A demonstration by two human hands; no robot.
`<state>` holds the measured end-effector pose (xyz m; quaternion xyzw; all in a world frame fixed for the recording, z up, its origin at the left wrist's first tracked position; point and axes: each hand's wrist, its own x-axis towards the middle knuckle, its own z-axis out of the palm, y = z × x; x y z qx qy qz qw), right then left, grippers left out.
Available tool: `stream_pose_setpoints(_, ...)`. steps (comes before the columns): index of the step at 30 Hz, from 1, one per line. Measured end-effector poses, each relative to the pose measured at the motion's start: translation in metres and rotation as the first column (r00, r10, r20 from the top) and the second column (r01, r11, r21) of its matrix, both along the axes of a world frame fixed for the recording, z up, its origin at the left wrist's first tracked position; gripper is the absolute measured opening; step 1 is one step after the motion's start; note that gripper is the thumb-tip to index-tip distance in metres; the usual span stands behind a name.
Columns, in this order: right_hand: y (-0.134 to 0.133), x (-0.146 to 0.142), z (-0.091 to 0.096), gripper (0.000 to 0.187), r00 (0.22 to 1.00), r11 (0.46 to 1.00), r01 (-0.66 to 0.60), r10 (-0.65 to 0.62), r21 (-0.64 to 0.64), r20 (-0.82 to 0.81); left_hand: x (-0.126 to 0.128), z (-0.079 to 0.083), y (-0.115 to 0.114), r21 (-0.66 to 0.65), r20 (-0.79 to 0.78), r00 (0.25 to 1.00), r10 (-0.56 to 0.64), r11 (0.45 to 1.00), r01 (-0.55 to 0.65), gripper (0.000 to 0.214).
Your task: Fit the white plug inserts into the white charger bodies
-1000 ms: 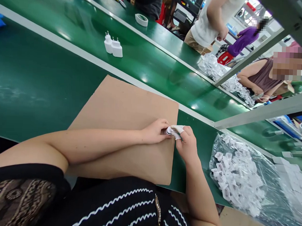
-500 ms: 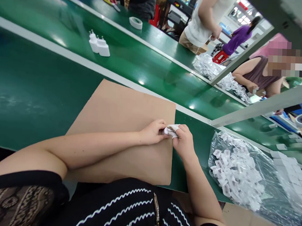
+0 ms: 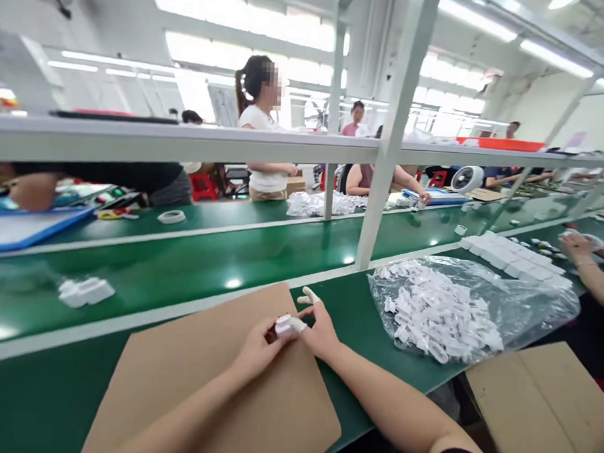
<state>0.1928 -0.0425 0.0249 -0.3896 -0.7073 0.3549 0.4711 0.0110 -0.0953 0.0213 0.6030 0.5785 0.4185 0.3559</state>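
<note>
My left hand [image 3: 257, 345] and my right hand [image 3: 320, 330] meet over the far edge of a brown cardboard sheet [image 3: 185, 382]. Between their fingertips is a small white plug part [image 3: 286, 325], pinched from both sides. My right forefinger, capped in white, sticks up and away from the part. A clear plastic bag [image 3: 508, 309] heaped with several small white plug parts [image 3: 428, 312] lies on the green table just right of my right hand.
White chargers [image 3: 85, 291] lie on the green conveyor belt [image 3: 180, 268]. A row of white boxes [image 3: 505, 255] stands at the right, where another person's hand [image 3: 576, 246] works. A white frame post [image 3: 391, 130], a tape roll [image 3: 171, 216], a cardboard box [image 3: 539, 404] and several people stand around.
The view has swung up from the table to the whole line. My hands still hold the white part between them, and my right forefinger has lifted off it.
</note>
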Motion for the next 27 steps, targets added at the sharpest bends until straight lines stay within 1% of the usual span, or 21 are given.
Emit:
stream_pose_setpoints(2, 0.008, -0.004, -0.013, 0.041, 0.993, 0.994, 0.075, -0.082, -0.080, -0.084, -0.020, 0.001, 0.024, 0.000, -0.060, 0.993, 0.098, 0.995, -0.099, 0.065)
stream_pose_setpoints(4, 0.017, -0.009, -0.021, 0.043, 0.988, 0.983, 0.123, -0.134, -0.140, -0.074, -0.047, 0.006, 0.054, 0.030, -0.165, 0.958, 0.232, 0.973, -0.231, 0.066)
stream_pose_setpoints(7, 0.025, -0.012, -0.026, 0.038, 0.988, 0.975, 0.147, -0.151, -0.165, -0.010, -0.090, 0.018, 0.099, 0.078, -0.351, 0.847, 0.399, 0.914, -0.398, 0.056)
stream_pose_setpoints(9, 0.025, -0.013, -0.026, 0.037, 0.989, 0.974, 0.151, -0.149, -0.168, 0.020, -0.117, 0.022, 0.122, 0.083, -0.460, 0.759, 0.460, 0.874, -0.479, 0.052)
stream_pose_setpoints(11, 0.024, -0.012, -0.025, 0.036, 0.989, 0.972, 0.149, -0.145, -0.179, 0.037, -0.138, 0.022, 0.137, 0.071, -0.547, 0.678, 0.491, 0.834, -0.547, 0.053)
stream_pose_setpoints(12, 0.023, -0.011, -0.025, 0.036, 0.989, 0.971, 0.147, -0.142, -0.186, 0.040, -0.147, 0.022, 0.141, 0.064, -0.577, 0.645, 0.501, 0.815, -0.576, 0.055)
stream_pose_setpoints(14, 0.022, -0.010, -0.023, 0.037, 0.990, 0.969, 0.142, -0.137, -0.201, 0.043, -0.158, 0.020, 0.146, 0.020, -0.612, 0.615, 0.497, 0.787, -0.616, 0.059)
stream_pose_setpoints(15, 0.021, -0.009, -0.022, 0.037, 0.991, 0.969, 0.135, -0.129, -0.205, 0.041, -0.160, 0.020, 0.146, -0.009, -0.625, 0.605, 0.494, 0.770, -0.638, 0.062)
stream_pose_setpoints(16, 0.021, -0.008, -0.022, 0.038, 0.992, 0.971, 0.125, -0.120, -0.206, 0.037, -0.160, 0.021, 0.144, -0.019, -0.634, 0.578, 0.513, 0.738, -0.675, 0.066)
stream_pose_setpoints(17, 0.021, -0.007, -0.022, 0.038, 0.993, 0.972, 0.116, -0.112, -0.205, 0.029, -0.156, 0.023, 0.141, -0.001, -0.639, 0.536, 0.552, 0.696, -0.718, 0.073)
stream_pose_setpoints(18, 0.021, -0.006, -0.022, 0.038, 0.994, 0.973, 0.110, -0.108, -0.203, 0.020, -0.150, 0.024, 0.136, 0.054, -0.636, 0.481, 0.604, 0.656, -0.753, 0.082)
stream_pose_setpoints(19, 0.021, -0.005, -0.023, 0.038, 0.994, 0.974, 0.107, -0.107, -0.202, 0.012, -0.141, 0.025, 0.130, 0.135, -0.617, 0.425, 0.663, 0.621, -0.772, 0.091)
stream_pose_setpoints(20, 0.021, -0.005, -0.023, 0.037, 0.994, 0.973, 0.108, -0.109, -0.202, 0.007, -0.131, 0.025, 0.122, 0.228, -0.585, 0.390, 0.711, 0.606, -0.762, 0.096)
stream_pose_setpoints(21, 0.021, -0.005, -0.023, 0.036, 0.994, 0.973, 0.112, -0.114, -0.204, 0.003, -0.119, 0.023, 0.114, 0.309, -0.555, 0.396, 0.732, 0.623, -0.719, 0.096)
stream_pose_setpoints(22, 0.021, -0.006, -0.022, 0.035, 0.993, 0.971, 0.117, -0.120, -0.207, 0.002, -0.107, 0.020, 0.105, 0.360, -0.543, 0.436, 0.718, 0.668, -0.651, 0.094)
stream_pose_setpoints(23, 0.021, -0.006, -0.021, 0.033, 0.992, 0.969, 0.126, -0.129, -0.213, 0.002, -0.095, 0.014, 0.096, 0.377, -0.554, 0.495, 0.669, 0.732, -0.567, 0.091)
stream_pose_setpoints(25, 0.021, -0.008, -0.016, 0.029, 0.988, 0.960, 0.155, -0.157, -0.235, 0.007, -0.074, 0.001, 0.078, 0.326, -0.610, 0.599, 0.520, 0.853, -0.408, 0.087)
stream_pose_setpoints(26, 0.021, -0.007, -0.013, 0.028, 0.985, 0.954, 0.169, -0.172, -0.249, 0.012, -0.067, -0.006, 0.070, 0.277, -0.637, 0.638, 0.431, 0.901, -0.333, 0.086)
stream_pose_setpoints(27, 0.021, -0.005, -0.009, 0.027, 0.984, 0.949, 0.177, -0.178, -0.261, 0.021, -0.061, -0.013, 0.064, 0.228, -0.657, 0.668, 0.350, 0.937, -0.266, 0.085)
